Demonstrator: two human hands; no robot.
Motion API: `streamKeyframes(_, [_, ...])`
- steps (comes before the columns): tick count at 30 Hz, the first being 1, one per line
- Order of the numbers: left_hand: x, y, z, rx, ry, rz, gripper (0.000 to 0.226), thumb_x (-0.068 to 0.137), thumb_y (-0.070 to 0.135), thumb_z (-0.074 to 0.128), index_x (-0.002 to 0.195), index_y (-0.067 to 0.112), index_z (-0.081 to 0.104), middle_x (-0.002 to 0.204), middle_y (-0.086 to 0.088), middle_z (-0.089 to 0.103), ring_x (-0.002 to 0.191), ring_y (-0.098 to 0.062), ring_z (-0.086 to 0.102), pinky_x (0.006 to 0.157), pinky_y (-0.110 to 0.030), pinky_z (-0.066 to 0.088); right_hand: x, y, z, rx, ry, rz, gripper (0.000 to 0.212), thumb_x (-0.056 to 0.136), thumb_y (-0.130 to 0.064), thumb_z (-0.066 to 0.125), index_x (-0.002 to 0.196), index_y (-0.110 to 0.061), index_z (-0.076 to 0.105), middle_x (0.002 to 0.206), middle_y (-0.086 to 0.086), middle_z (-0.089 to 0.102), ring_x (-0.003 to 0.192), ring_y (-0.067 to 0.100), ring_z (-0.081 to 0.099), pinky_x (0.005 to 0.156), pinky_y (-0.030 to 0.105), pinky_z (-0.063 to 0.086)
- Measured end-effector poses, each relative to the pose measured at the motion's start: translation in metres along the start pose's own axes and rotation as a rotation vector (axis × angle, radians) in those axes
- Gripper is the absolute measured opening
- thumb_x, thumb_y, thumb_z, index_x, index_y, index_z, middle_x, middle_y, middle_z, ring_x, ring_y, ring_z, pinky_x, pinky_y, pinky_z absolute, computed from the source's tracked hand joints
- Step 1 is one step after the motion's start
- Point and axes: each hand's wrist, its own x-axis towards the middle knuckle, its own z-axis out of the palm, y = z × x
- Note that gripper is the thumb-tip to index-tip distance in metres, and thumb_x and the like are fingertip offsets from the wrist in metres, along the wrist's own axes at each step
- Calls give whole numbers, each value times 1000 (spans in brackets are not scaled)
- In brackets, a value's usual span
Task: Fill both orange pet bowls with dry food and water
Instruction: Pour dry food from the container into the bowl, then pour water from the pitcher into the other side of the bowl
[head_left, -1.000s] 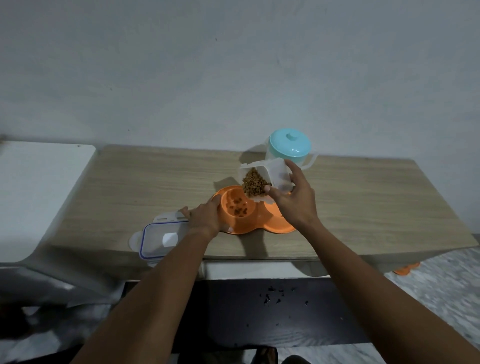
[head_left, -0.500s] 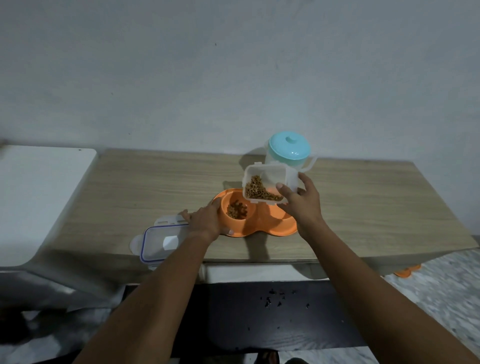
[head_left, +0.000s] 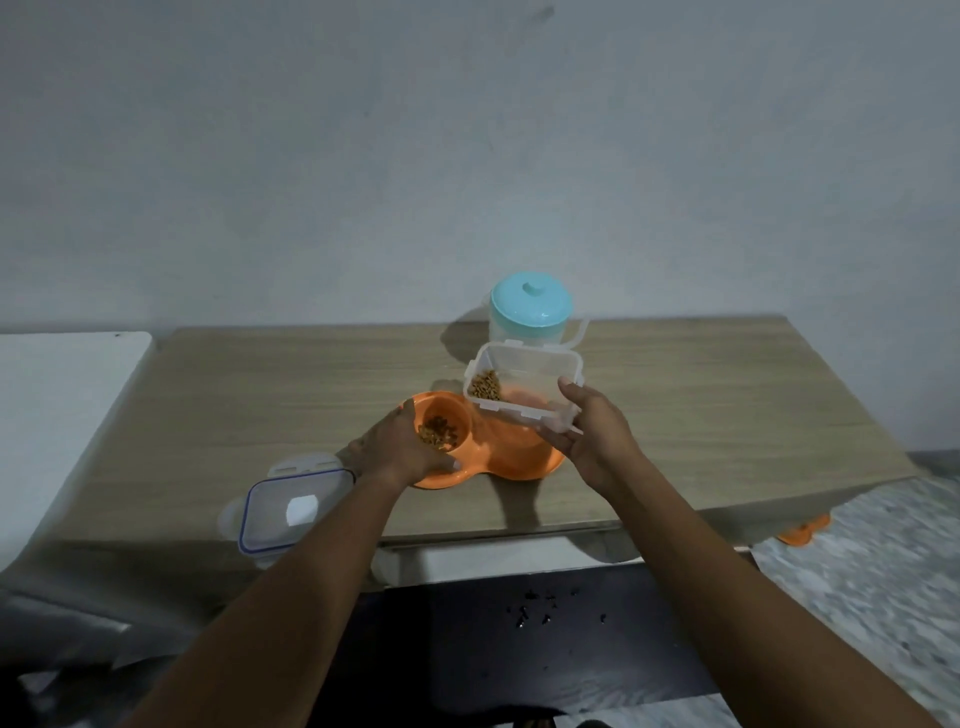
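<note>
The orange double bowl (head_left: 501, 460) stands on the wooden surface (head_left: 260, 395), near the front edge and slightly right of centre. Its left cup contains dry food (head_left: 439, 432). Its right cup is largely hidden behind the container, so its contents cannot be determined.

The left grip (head_left: 400, 452) holds the left end of the double bowl: the fingers curve over the far rim and the thumb lies along the near rim.

The right grip (head_left: 592, 441) holds a clear plastic container (head_left: 524, 379) by its near right corner, thumb on the upper edge and fingers beneath. The container is clear of the surface, above the right cup, and is tilted with its open mouth facing the camera. A small heap of pellets (head_left: 484, 387) lies in its left corner.

A clear pitcher with a teal lid (head_left: 531, 304) stands upright just behind the container. A clear lid with a blue seal (head_left: 291, 506) lies flat at the front left of the surface, overhanging the edge, just beside the left forearm.
</note>
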Motion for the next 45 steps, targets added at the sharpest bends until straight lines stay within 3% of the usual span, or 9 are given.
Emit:
streamKeyframes(6, [-6, -9, -5, -72, -1, 47, 96, 54, 49, 89, 138, 34, 45, 125, 5, 64, 115, -20, 58, 80, -29, 32, 15, 2, 33, -67, -46, 73, 38, 100, -23, 61, 135, -9, 56, 125, 17, 67, 97, 29, 73, 63, 31, 63])
streamKeyframes(14, [9, -6, -14, 115, -20, -43, 78, 53, 74, 76, 118, 33, 61, 104, 1, 71, 99, -22, 64, 73, -30, 33, 85, 4, 107, -251, -96, 133, 27, 99, -26, 62, 123, -13, 58, 115, 15, 71, 103, 34, 72, 89, 48, 62])
streamKeyframes(20, [25, -17, -4, 117, 24, -33, 78, 49, 74, 77, 112, 28, 65, 95, 3, 71, 80, -14, 59, 68, -28, 36, 140, 23, 155, -576, -117, 188, 60, 94, -47, 62, 141, -9, 55, 138, 14, 62, 125, 33, 60, 106, 46, 52])
streamKeyframes(22, [23, -16, -5, 160, 42, -10, 77, 54, 72, 76, 116, 29, 63, 99, 2, 70, 91, -19, 63, 73, -30, 32, 154, 31, 162, -589, -116, 228, 63, 92, -51, 64, 138, -8, 58, 136, 13, 62, 122, 31, 61, 102, 43, 54])
streamKeyframes(25, [21, -11, -7, 204, 57, -2, 75, 57, 72, 74, 119, 33, 61, 103, 2, 70, 100, -21, 62, 77, -33, 25, 154, 34, 165, -580, -99, 207, 43, 96, -49, 62, 123, -16, 57, 106, 6, 59, 88, 20, 58, 69, 28, 50])
streamKeyframes(28, [20, -9, -10, 154, 21, -27, 76, 58, 68, 78, 121, 30, 60, 105, 1, 70, 100, -20, 62, 76, -28, 26, 158, 41, 160, -568, -77, 175, 53, 96, -50, 61, 135, -14, 57, 116, 5, 60, 102, 22, 57, 91, 34, 52])
streamKeyframes(33, [23, 2, -17, 129, -115, -114, 86, 51, 66, 82, 121, 23, 58, 109, 0, 68, 101, -21, 62, 73, -29, 38, 122, 29, 145, -661, -36, -88, 53, 94, -43, 66, 138, -13, 63, 131, 4, 67, 120, 25, 60, 108, 44, 49])
streamKeyframes(40, [27, 48, -17, 410, -150, 97, 99, 53, 51, 85, 140, 30, 43, 136, -1, 52, 124, -27, 50, 93, -42, 45, 84, -40, 95, -619, 146, -642, 19, 93, -13, 63, 108, -16, 75, 100, -8, 71, 96, 9, 66, 82, 14, 51])
streamKeyframes(45, [32, 69, 14, 635, -222, 114, 86, 72, 37, 77, 148, 32, 37, 157, -4, 28, 142, -38, 25, 111, -51, 29, 119, -74, 54, -834, 343, -662, 29, 93, -30, 60, 118, -20, 70, 122, 4, 67, 119, 26, 56, 99, 39, 47])
